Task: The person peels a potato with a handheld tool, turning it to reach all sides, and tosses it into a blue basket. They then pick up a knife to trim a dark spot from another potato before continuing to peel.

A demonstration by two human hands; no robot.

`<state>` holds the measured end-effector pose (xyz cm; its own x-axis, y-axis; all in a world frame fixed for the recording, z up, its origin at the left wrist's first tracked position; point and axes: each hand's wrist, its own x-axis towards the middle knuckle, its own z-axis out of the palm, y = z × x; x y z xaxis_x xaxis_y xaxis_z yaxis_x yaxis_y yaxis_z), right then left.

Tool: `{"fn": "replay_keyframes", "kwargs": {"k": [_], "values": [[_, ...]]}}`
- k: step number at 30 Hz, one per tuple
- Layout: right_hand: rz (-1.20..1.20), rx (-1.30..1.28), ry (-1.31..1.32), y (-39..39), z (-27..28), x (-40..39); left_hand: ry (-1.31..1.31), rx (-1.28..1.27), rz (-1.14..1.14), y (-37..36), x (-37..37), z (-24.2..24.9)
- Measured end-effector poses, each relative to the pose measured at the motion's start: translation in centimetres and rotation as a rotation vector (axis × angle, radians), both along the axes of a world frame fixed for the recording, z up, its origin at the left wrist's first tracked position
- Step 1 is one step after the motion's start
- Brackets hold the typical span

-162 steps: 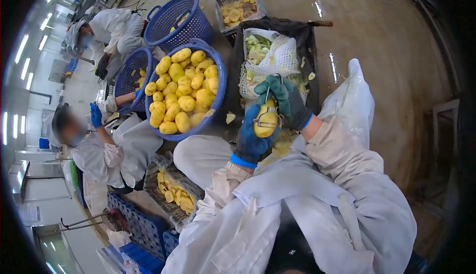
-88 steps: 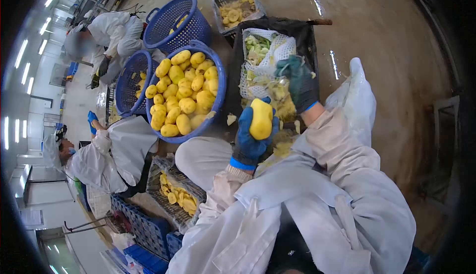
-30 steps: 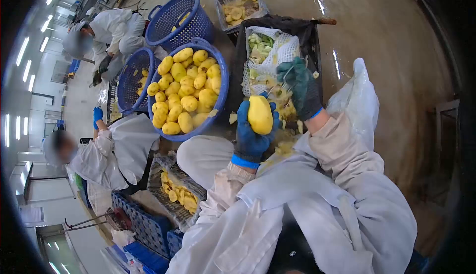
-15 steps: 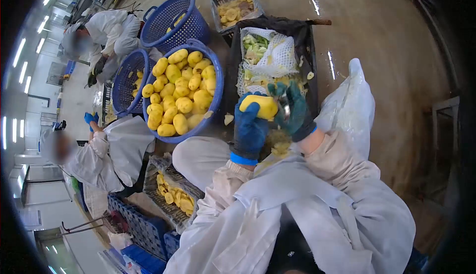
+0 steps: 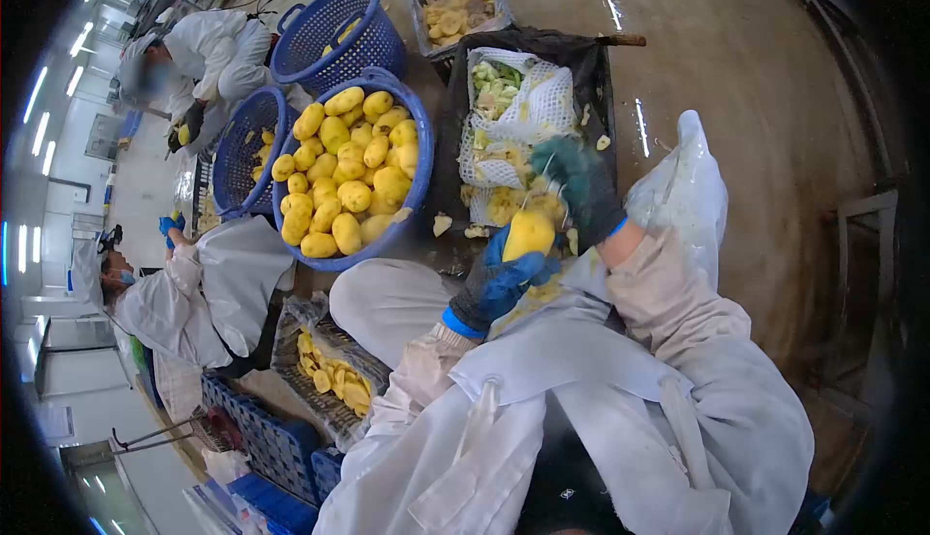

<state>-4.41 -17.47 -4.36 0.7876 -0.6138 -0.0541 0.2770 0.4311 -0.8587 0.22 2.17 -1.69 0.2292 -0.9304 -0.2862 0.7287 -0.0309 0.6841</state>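
Observation:
My left hand [image 5: 504, 283], in a blue glove, grips a yellow potato [image 5: 529, 235] and holds it upright, its fingers wrapped round the lower part. Just above and to the right is my right hand [image 5: 578, 182] in a dark green-blue glove, smeared by motion. Its fingers are closed on what looks like a metal peeler [image 5: 549, 169]; thin shiny edges show, but the blade's shape is blurred. Both hands are above my lap, by the near end of a black-lined crate [image 5: 605, 99] with white netting [image 5: 542, 109], green scraps and yellow peelings.
Left of the crate stands a blue basket [image 5: 426, 148] heaped with yellow potatoes. Two more blue baskets [image 5: 392, 56] [image 5: 228, 162] stand behind it. A crate of yellow slices [image 5: 291, 366] sits by my left knee. Two co-workers in white sit at left. Scraps dot the wet floor.
My left hand has moved lower and turned the potato from sideways to upright. My right hand has come away from the potato, upward, with the tool. A co-worker at the back holds something yellow.

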Motion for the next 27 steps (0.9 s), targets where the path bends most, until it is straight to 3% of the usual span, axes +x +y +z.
{"fn": "replay_keyframes", "kwargs": {"k": [3,4,5,7,8,9,11,13,15,17,19,20,23,24,27], "values": [[-0.248,0.176,-0.04,-3.6,-2.2,0.3,-0.093,-0.013,0.064,0.1,-0.5,1.3],[-0.216,-0.245,-0.054,-1.5,0.2,-0.1,-0.401,0.01,0.045,0.1,-0.4,1.3],[-0.075,-0.184,-0.082,0.1,1.0,-0.3,-0.702,0.034,0.016,-0.1,-0.2,1.2],[0.191,-0.074,-0.163,1.4,2.1,0.0,-0.802,0.01,0.028,-0.8,0.0,0.5],[0.034,-0.642,-0.016,-0.6,0.4,0.5,-0.59,-0.022,0.07,-1.0,-0.2,-0.8],[-0.036,-0.407,-0.004,-2.5,-0.9,0.7,-0.379,-0.055,0.12,-1.1,-0.2,-1.5],[-0.164,0.063,0.003,-5.3,-2.3,1.7,-0.925,-0.012,0.128,-1.3,0.1,0.3],[-0.035,0.008,-0.102,-1.2,0.0,0.9,-0.81,0.03,0.143,-0.7,-0.8,0.1],[0.122,-0.069,-0.127,1.3,1.7,1.4,-0.095,0.013,0.158,-1.2,-0.3,-1.4],[-0.01,-0.064,-0.046,-1.9,-1.8,1.8,-0.735,0.006,0.049,-0.8,-0.2,-1.0],[-0.146,0.038,0.004,-3.7,0.0,2.3,-0.572,0.063,0.137,-0.9,-0.3,-1.1],[-0.136,-0.13,-0.075,-2.9,0.2,1.7,-0.44,0.084,0.183,-1.0,-0.3,-1.2],[0.166,-0.082,-0.172,-0.4,-0.3,2.3,-0.558,0.089,0.089,-1.5,-0.3,-0.9],[0.123,-0.286,-0.093,-2.8,-1.6,2.7,-0.501,0.091,0.101,-1.4,-0.3,-1.7],[-0.204,-0.014,0.121,-5.7,-1.5,2.8,-1.048,0.059,0.173,-1.2,0.2,-1.9]]}}
